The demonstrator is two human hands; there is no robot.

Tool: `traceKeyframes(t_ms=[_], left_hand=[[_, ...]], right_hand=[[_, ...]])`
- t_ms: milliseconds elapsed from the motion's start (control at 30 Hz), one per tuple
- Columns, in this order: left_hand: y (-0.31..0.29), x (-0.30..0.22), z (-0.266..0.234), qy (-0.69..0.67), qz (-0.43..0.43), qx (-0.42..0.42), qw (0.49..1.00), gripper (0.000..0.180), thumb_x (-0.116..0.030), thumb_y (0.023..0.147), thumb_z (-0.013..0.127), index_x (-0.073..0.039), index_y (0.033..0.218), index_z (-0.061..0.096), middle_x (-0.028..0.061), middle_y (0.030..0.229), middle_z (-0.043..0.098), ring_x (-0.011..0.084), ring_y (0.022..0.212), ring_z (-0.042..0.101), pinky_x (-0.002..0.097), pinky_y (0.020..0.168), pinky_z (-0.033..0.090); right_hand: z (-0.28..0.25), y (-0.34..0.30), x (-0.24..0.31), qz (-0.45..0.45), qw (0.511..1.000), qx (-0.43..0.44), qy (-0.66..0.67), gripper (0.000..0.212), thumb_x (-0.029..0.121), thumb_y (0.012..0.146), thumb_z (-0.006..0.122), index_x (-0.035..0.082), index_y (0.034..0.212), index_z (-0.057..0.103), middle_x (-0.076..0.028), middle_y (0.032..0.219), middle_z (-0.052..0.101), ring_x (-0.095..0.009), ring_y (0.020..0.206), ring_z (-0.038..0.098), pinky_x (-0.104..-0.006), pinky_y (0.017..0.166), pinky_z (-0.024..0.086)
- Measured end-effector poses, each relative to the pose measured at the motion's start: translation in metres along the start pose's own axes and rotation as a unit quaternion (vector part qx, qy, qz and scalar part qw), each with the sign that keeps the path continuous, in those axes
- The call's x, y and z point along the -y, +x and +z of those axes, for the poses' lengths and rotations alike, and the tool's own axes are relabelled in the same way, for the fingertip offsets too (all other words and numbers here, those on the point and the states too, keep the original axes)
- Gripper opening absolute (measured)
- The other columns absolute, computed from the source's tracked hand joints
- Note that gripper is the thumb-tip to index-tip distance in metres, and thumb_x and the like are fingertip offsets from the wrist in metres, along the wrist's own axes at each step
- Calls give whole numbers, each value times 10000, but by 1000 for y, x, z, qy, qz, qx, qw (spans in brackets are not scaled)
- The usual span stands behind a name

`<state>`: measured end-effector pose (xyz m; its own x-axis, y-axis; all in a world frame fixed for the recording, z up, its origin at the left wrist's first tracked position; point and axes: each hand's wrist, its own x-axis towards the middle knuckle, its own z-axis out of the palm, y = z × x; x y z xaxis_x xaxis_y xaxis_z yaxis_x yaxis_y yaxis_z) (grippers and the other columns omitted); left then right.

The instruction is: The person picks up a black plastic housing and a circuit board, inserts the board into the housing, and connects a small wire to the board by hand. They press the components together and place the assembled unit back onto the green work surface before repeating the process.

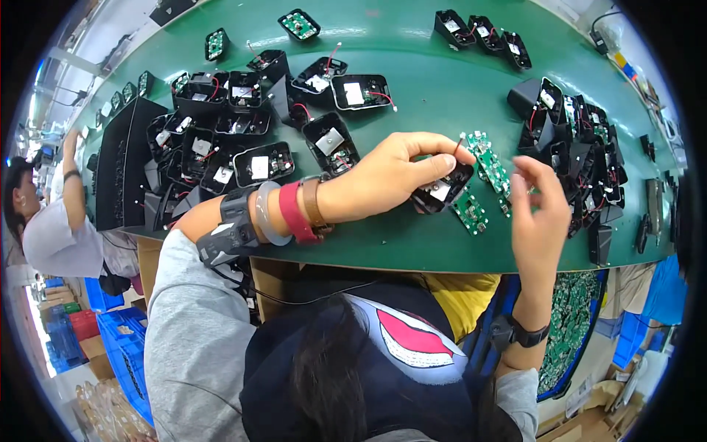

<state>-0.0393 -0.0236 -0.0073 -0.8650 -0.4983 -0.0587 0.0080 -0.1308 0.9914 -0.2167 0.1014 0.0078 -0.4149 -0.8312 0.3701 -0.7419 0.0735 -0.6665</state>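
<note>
- From my end, the green table (442,92) fills most of the view.
- I see a heap of black housings (202,147) on its left, many with boards and white pieces inside.
- A second, smaller heap (604,173) sits on its right.
- My left hand (427,166) grips one black housing, the held housing (440,190), with the thumb across its top.
- My right hand (541,210) is raised just right of the green boards, half open with bent fingers; I make out nothing in it.
- Those loose green boards (492,166) lie on the table between the two hands.
- The held housing is near the table's close edge, just left of the boards; I can't tell whether it touches the table.
- A thin dark wire (460,143) rises by the left fingertips.
</note>
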Motion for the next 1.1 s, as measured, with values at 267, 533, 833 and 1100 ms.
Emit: traceKeyframes(t_ms=[267, 533, 833, 1100], left_hand=[[-1, 10, -5, -26, 14, -25, 999, 241, -172, 965, 494, -13, 1097, 619, -25, 988, 602, 19, 825, 517, 181, 740, 440], [0, 12, -7, -3, 22, -29, 999, 232, -181, 959, 503, -14, 1059, 629, -32, 953, 591, 26, 794, 481, 179, 721, 409], [-2, 14, 1, 5, 48, -7, 999, 212, -155, 948, 519, -4, 1036, 638, -5, 956, 581, 50, 821, 501, 211, 747, 427], [-3, 16, 3, 120, 123, 8, 985, 199, -138, 946, 520, 17, 1021, 620, 27, 962, 572, 88, 851, 539, 237, 742, 452]], right_hand=[[24, 21, -1, -115, 973, 127, -152, 386, -23, 802, 565, 51, 1180, 550, -148, 1234, 527, -302, 1159, 483, -383, 988, 383], [18, 28, -2, -69, 979, 126, -147, 392, 1, 770, 634, 35, 1152, 555, -149, 1140, 553, -325, 1065, 518, -381, 909, 427], [0, 17, 5, 115, 938, 48, 323, 292, 128, 904, 603, -36, 1144, 579, -67, 969, 645, -107, 846, 597, -230, 764, 468], [26, 9, 37, -41, 982, -160, 88, 153, 42, 867, 638, -15, 1006, 664, -58, 901, 687, -81, 769, 620, -218, 694, 497]])
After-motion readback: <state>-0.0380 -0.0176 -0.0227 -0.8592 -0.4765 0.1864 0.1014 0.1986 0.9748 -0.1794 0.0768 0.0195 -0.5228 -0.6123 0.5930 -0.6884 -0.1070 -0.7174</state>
